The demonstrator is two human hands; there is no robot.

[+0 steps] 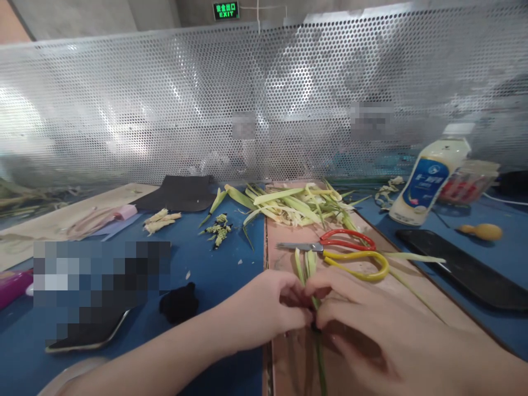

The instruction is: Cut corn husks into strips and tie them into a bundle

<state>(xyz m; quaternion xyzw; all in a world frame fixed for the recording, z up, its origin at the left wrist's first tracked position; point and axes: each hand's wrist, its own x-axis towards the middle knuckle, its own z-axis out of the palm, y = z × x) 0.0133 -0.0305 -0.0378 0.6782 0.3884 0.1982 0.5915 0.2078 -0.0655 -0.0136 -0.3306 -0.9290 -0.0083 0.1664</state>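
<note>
Both hands meet over the wooden board (289, 357), pinching one slim bundle of green leaf strips (305, 267). My left hand (272, 305) grips it from the left, thumb and fingers closed. From the right, my right hand (358, 319) closes on the same bundle, its fingertips touching the left ones. Pale ends fan out above the fingers, and a dark green stem runs down below them. A small dark bit shows at the fingertips, too hidden to name. Just beyond lie scissors (322, 247) with one red and one yellow handle, blades pointing left.
A heap of cut leaf strips (297, 203) covers the board's far end. To the right are a bottle (427, 179), a black phone (462, 269) and a small gourd (487, 231). Leftward lie a black cloth-like lump (179, 303) and green sprigs (218, 231). A perforated metal screen (165, 110) stands behind.
</note>
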